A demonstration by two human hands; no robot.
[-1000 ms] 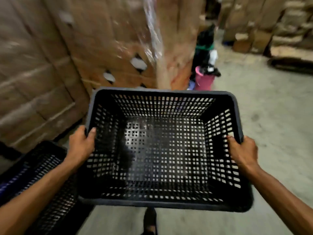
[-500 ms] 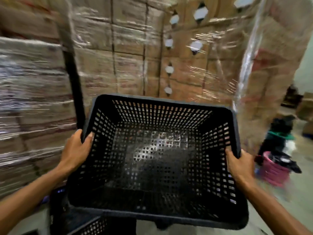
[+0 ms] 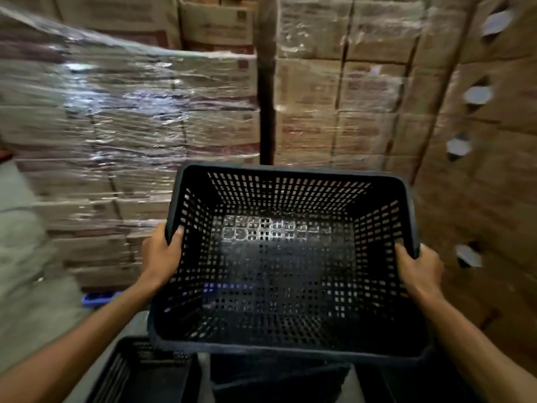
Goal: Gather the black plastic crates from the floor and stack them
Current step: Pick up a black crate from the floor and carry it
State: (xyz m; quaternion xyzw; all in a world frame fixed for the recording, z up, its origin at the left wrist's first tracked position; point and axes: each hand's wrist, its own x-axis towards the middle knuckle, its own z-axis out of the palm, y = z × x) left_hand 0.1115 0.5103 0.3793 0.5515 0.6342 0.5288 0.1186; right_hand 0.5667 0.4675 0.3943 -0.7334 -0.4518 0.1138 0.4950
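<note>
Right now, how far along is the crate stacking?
Done: nothing stacked is clearly visible yet. In hand: both hands, left and right, grip the side rims of one empty black crate, held in the air. Left: more black crates sit below it at the bottom edge; this one has yet to be set down onto them.

Both forearms bare, no sleeves, gloves, watch or rings visible.

Ahead I see stacked cardboard boxes [image 3: 363, 91] filling the view, wrapped in shiny plastic film [image 3: 122, 106] that catches the light. A dark vertical gap [image 3: 266, 117] splits two stacks. Grey concrete floor [image 3: 26, 251] at left; blue pallet edge [image 3: 97, 298] beneath.
</note>
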